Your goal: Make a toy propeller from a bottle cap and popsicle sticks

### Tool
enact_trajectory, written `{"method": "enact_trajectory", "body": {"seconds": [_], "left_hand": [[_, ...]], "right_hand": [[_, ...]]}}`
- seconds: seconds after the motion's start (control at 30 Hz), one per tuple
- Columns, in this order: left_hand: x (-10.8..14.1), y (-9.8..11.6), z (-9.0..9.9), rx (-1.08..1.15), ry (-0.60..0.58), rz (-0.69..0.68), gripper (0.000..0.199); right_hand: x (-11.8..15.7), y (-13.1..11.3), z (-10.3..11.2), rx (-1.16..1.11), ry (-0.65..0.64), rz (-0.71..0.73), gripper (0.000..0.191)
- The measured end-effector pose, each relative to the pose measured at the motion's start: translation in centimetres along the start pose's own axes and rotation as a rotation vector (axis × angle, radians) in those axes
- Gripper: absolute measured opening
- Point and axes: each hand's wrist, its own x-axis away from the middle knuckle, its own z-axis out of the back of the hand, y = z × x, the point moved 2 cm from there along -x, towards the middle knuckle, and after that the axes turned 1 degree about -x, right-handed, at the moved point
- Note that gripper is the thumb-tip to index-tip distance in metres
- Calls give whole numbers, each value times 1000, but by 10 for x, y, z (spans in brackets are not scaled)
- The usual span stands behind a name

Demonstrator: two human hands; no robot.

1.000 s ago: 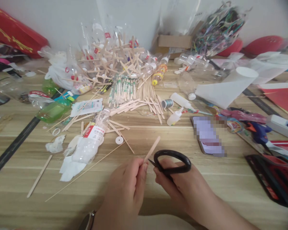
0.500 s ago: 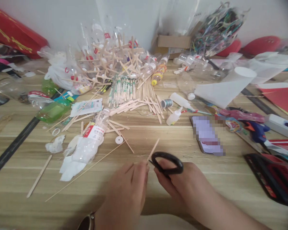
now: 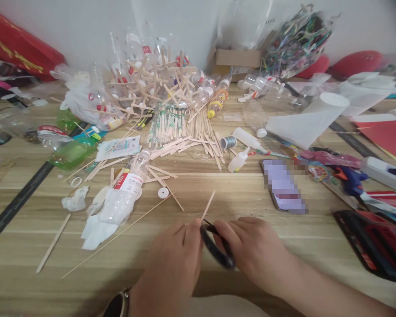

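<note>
Pinched in my left hand (image 3: 180,255) is a flat wooden craft stick (image 3: 208,204), its upper end slanting up and to the right past the fingers. My right hand (image 3: 251,246) is closed around black-handled scissors (image 3: 218,251). One handle loop hangs down between the two hands, and the thin dark tip lies against or close beside the stick, near my left fingertips. Most of the blades and the stick's lower end are hidden by my fingers. Another craft stick (image 3: 53,243) lies on the table at the left.
A plastic bottle (image 3: 127,189) rests on white tissue beyond my left hand, near a long thin skewer (image 3: 119,235). Craft sticks and bottles are heaped at the back. A phone (image 3: 284,185), glue bottles (image 3: 238,160) and a red-black case (image 3: 372,246) lie to the right.
My right hand has turned, swinging the scissors' handle loop from above the hand down and left between the hands. The stick's top has shifted slightly left. My left hand stays nearly in place.
</note>
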Motion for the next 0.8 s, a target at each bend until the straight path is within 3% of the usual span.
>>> {"method": "enact_trajectory", "body": {"seconds": [0.07,0.17,0.23,0.4,0.57,0.6,0.73,0.8], "left_hand": [[0,1,0,-22,15,-14,27],[-1,3,0,-72,70,-38,26],[-2,3,1,-88,94,-48,26],[-3,-1,1,-41,24,-31,27],[-4,2,2,-86,106,-50,25],[-3,2,1,-92,107,-54,25],[-2,1,-1,-78,72,-45,26],[-2,0,-2,-73,95,-37,25]], "right_hand": [[0,1,-1,-11,12,-9,30],[-3,2,-4,-478,-180,-290,30],[-5,2,-6,-652,-262,-386,30],[-6,4,1,-233,-30,-123,28],[-6,6,-6,-835,-341,-440,30],[-6,6,-6,-820,-327,-432,30],[-6,10,-4,-459,-71,-266,28],[-5,10,-7,-580,-124,-332,30]]}}
